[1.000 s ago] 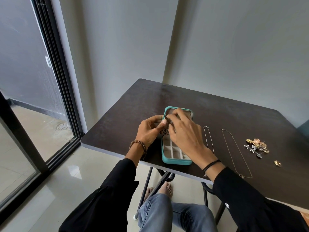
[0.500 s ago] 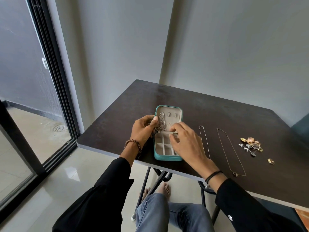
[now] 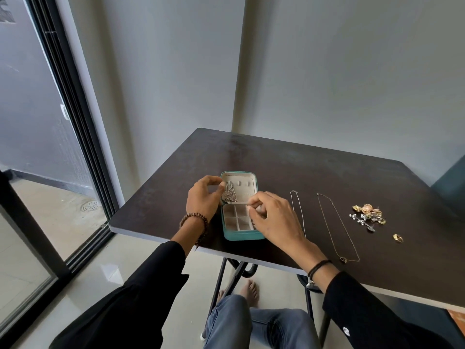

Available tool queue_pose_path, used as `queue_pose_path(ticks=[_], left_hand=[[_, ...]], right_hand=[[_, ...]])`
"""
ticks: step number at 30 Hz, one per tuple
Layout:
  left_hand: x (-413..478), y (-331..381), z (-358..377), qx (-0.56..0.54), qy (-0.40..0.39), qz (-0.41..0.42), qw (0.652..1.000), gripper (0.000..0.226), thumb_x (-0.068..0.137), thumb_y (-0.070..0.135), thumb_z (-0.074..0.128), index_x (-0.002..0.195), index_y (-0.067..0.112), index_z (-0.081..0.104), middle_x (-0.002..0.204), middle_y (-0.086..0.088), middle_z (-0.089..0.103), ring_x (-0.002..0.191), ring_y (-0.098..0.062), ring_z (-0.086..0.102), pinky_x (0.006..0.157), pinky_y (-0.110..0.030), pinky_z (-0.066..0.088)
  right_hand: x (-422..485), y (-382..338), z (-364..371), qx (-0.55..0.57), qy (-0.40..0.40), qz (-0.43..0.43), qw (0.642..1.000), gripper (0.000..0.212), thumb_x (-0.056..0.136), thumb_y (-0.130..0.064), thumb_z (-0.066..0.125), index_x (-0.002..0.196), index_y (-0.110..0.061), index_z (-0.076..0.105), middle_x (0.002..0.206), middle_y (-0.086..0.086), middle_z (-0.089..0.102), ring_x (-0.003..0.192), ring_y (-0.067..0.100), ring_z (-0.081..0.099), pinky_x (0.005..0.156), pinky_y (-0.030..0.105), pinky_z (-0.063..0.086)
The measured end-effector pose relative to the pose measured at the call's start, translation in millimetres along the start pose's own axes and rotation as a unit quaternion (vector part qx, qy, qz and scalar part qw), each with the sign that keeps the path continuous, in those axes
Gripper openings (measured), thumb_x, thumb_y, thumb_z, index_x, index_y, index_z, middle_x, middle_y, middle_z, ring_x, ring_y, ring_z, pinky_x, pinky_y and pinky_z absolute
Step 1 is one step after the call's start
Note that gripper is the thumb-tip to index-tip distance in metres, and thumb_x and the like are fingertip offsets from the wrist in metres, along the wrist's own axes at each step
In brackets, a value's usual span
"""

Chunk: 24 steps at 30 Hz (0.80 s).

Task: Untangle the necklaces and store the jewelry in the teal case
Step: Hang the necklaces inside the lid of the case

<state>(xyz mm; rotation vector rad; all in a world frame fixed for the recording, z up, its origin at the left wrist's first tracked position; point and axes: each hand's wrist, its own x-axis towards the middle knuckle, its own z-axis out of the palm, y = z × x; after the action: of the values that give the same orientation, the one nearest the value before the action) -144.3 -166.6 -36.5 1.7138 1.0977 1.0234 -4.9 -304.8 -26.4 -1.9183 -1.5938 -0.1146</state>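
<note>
Work centres on the teal case (image 3: pixel 242 236), open on a dark table (image 3: pixel 302 167): the left hand (image 3: pixel 205 200), curled beside the case's raised lid (image 3: pixel 247 195), pinches the top of a bunched silver necklace (image 3: pixel 230 193) lying against that lid, while the right hand (image 3: pixel 274 219) hovers over the case's right side with thumb and forefinger pressed together, on what cannot be told. Right of the case lie 2 chains, a short silver chain (image 3: pixel 298 212) nearest and a longer pendant chain (image 3: pixel 337 227) beyond, then a heap of mixed jewelry (image 3: pixel 368 214) and 1 gold ring (image 3: pixel 397 238) farthest out.
</note>
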Motion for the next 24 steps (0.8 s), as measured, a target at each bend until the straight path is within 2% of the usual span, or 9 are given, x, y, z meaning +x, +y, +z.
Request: queue_pose_path(ticks=[3,6,9,12,15,19,21,24], left_hand=[[1.0,18.3,0.0,0.109,0.013,0.025,0.994,0.007,0.091,0.035,0.066,0.098,0.035,0.067,0.112,0.014,0.065,0.094,-0.016,0.065,0.084,-0.039,0.056],[4.4,37.3,6.3,0.153,-0.001,0.064,0.986,0.007,0.092,0.036,0.064,0.098,0.034,0.068,0.107,0.017,0.066,0.094,-0.011,0.062,0.081,-0.034,0.053],[5.5,55.7,20.8,0.167,-0.044,0.094,0.98,0.009,0.092,0.035,0.064,0.098,0.034,0.071,0.096,0.021,0.064,0.092,-0.005,0.06,0.077,-0.029,0.052],[7.4,70.6,42.4,0.177,-0.093,0.124,0.972,0.009,0.091,0.033,0.065,0.097,0.032,0.072,0.094,0.019,0.069,0.09,-0.004,0.061,0.076,-0.027,0.05],[10.6,82.6,70.2,0.195,-0.156,0.135,0.959,0.009,0.088,0.029,0.068,0.094,0.029,0.075,0.096,0.01,0.074,0.093,-0.009,0.066,0.08,-0.027,0.053],[16.8,93.4,111.1,0.29,-0.191,0.154,0.925,0.013,0.085,0.029,0.068,0.095,0.032,0.076,0.102,0.007,0.075,0.099,-0.018,0.068,0.084,-0.031,0.055],[20.9,95.4,127.7,0.345,-0.194,0.163,0.903,0.015,0.088,0.029,0.065,0.1,0.032,0.075,0.109,0.003,0.073,0.102,-0.023,0.067,0.083,-0.033,0.053],[25.9,94.6,148.6,0.389,-0.212,0.146,0.885,0.025,0.091,0.033,0.064,0.114,0.026,0.069,0.116,0.0,0.069,0.107,-0.027,0.066,0.082,-0.035,0.05]], right_hand=[[0.5,4.5,-7.4,0.03,0.003,0.009,1.0,0.005,0.094,-0.027,0.066,0.097,-0.025,0.069,0.09,-0.016,0.063,0.074,-0.001,0.058,0.063,0.02,0.047],[3.1,13.1,-17.1,0.042,0.015,0.017,0.999,0.004,0.093,-0.029,0.068,0.095,-0.026,0.07,0.089,-0.017,0.064,0.075,0.0,0.06,0.067,0.027,0.054],[8.3,32.7,-29.1,0.022,0.024,0.039,0.999,0.004,0.092,-0.03,0.069,0.094,-0.027,0.071,0.088,-0.015,0.067,0.074,0.001,0.062,0.068,0.031,0.055],[17.2,60.5,-41.5,-0.005,0.018,0.08,0.997,0.005,0.091,-0.029,0.07,0.093,-0.025,0.072,0.087,-0.012,0.07,0.079,0.007,0.067,0.07,0.032,0.056],[28.1,88.7,-50.1,-0.059,-0.016,0.129,0.99,0.009,0.093,-0.029,0.068,0.099,-0.025,0.073,0.094,-0.01,0.07,0.091,0.012,0.067,0.072,0.028,0.05],[43.1,116.5,-53.0,-0.101,-0.061,0.162,0.98,0.017,0.094,-0.032,0.066,0.106,-0.023,0.075,0.103,-0.004,0.071,0.106,0.02,0.066,0.084,0.038,0.056],[51.4,121.2,-51.8,-0.104,-0.084,0.166,0.977,0.022,0.094,-0.038,0.066,0.107,-0.022,0.075,0.108,-0.001,0.07,0.108,0.022,0.066,0.087,0.04,0.056],[64.2,123.2,-50.6,-0.126,-0.106,0.165,0.972,0.023,0.093,-0.04,0.069,0.107,-0.023,0.077,0.112,0.003,0.072,0.11,0.025,0.066,0.08,0.035,0.052]])
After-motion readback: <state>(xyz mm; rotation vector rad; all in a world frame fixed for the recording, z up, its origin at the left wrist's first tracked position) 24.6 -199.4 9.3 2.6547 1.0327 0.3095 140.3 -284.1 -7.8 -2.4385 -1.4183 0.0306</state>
